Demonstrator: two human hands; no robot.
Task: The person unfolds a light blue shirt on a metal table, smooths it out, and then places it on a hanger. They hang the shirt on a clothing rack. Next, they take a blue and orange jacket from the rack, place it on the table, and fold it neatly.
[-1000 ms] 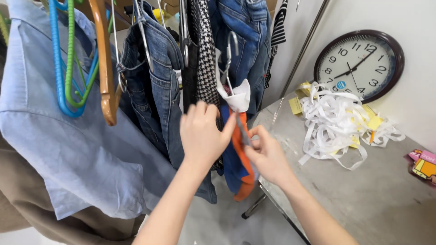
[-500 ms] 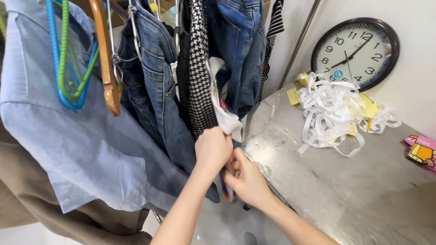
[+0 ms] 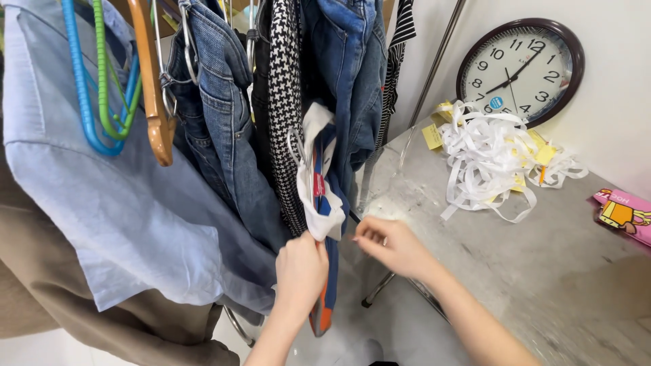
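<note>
White-and-blue hanging garment (image 3: 319, 196) pinched in left hand (image 3: 298, 271) grip; right hand (image 3: 393, 245) loosely curled, empty.

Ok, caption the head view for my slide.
Left hand grips a white, blue and orange garment on the rack; right hand alongside.

Single head-worn view, looking down and forward from close range: hanging garments on a clothes rack (image 3: 434, 74) fill the left and centre, the grey bench (image 3: 529, 271) runs to the right, with a wall clock (image 3: 521, 68) at upper right
</note>
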